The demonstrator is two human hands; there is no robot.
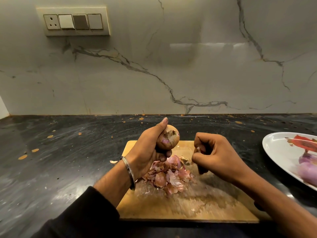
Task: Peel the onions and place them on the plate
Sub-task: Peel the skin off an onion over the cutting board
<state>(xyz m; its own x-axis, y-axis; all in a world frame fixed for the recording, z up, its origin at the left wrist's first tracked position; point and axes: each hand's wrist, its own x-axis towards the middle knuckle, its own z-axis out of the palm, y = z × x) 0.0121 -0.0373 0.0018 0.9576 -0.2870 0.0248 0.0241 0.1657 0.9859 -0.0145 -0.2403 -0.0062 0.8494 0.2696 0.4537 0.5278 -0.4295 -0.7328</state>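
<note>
Left grip (151,148) clamped round onion (169,137), root end facing three o'clock; right grip (214,157) curled, possibly pinching skin, can't tell, just beside, nearer for peeling.

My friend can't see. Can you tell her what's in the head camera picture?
A left hand holds up an unpeeled onion over a wooden cutting board heaped with onion skins. The right hand is curled nearby. Peeled onions lie on a white plate at the right.
</note>
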